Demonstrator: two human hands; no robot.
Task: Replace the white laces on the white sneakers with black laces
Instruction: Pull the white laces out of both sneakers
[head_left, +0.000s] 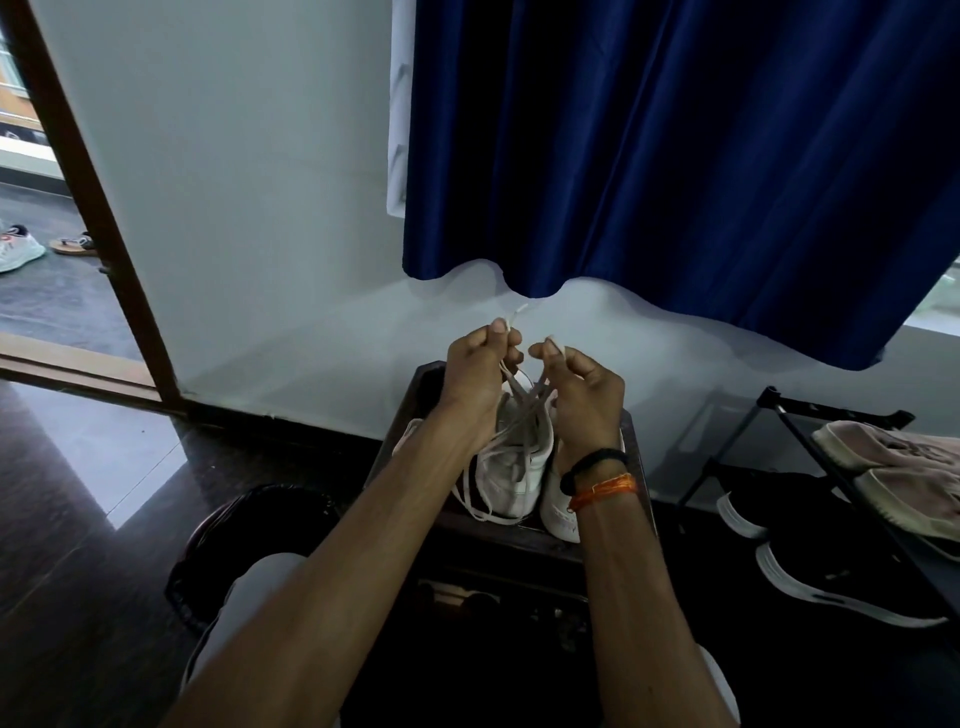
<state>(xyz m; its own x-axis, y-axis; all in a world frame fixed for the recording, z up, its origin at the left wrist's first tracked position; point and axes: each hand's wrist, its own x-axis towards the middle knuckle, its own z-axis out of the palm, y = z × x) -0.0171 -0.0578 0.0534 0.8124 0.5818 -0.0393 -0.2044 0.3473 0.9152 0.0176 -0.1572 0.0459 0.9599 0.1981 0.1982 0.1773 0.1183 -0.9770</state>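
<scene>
On the dark wooden desk (524, 540): pair of white leather sneakers (514, 467), side by side.
Laces: flat white cotton laces (522, 410), threaded in the left sneaker, ends lifted and crossing.
Left hand (475, 374): pinching one lace end.
Right hand (584, 389): pinching the other end.
Right of desk: black metal shoe rack (779, 410).
Behind: dark blue curtain (675, 156).

A dark wooden stool (498, 540), seemingly, bears two white sneakers (519, 467).

Two white sneakers (524, 467) on a dark stand, white laces (511, 415) (seemingly loosened) raised.
</scene>
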